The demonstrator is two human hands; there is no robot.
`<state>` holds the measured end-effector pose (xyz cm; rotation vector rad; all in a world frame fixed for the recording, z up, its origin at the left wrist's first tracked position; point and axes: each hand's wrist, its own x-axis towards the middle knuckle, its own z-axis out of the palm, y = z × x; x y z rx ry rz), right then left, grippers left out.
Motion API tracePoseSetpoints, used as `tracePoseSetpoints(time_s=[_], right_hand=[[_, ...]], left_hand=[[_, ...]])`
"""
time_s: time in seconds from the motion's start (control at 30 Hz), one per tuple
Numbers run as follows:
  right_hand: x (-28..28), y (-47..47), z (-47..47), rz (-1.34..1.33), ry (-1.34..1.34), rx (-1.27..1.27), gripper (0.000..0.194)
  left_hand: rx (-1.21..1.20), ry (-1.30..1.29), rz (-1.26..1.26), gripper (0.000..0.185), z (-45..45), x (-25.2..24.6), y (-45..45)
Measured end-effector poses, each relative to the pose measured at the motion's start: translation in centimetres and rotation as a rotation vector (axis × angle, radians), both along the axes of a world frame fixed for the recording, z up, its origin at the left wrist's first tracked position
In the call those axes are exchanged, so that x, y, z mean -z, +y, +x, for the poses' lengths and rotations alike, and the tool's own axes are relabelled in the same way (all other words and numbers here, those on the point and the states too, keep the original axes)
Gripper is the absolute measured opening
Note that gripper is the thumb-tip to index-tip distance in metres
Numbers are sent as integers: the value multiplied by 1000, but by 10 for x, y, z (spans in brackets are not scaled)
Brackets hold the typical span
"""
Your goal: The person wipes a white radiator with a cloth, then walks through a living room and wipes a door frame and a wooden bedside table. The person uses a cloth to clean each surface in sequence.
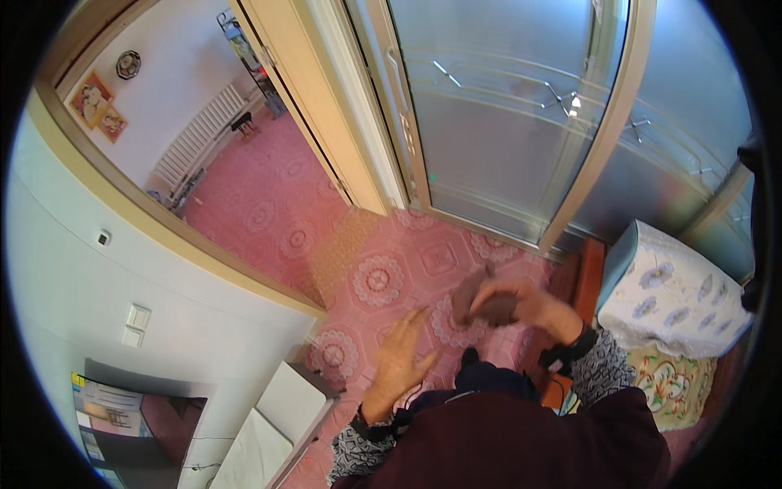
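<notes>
My left hand (400,357) is raised in front of my body, its fingers spread and nothing in it. To its right, my right hand (528,305) curves its fingers around a blurred grey-brown thing (495,308), soft-looking, perhaps cloth; part of it hangs out past the fingers toward the left. The blur hides its exact kind. Both hands are above a pink patterned floor (379,280). Dark bands sit at both wrists, below patterned grey sleeves.
A frosted glass sliding door (501,140) stands ahead. At the left, a doorway leads to a room with a white radiator (198,134). A low white cabinet (275,406) and a television (137,422) are lower left. A cloth-covered seat (672,293) stands at the right.
</notes>
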<state>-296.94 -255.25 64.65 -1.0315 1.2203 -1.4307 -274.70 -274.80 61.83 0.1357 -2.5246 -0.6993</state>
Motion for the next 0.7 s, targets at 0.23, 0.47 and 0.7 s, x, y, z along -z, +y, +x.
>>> tracePoseSetpoints(time_s=[0.23,0.47,0.7], right_hand=[[55,-18,-22,-83,108,-106,39],[82,-15,-62,30,66,85,34],[65,-39,-92,187,71,275,30]], left_hand=[[143,-274,383,17,-49,11,19],[18,-217,350,16,-73,33,-14],[-165,-431,93,20,-124,50,-51]])
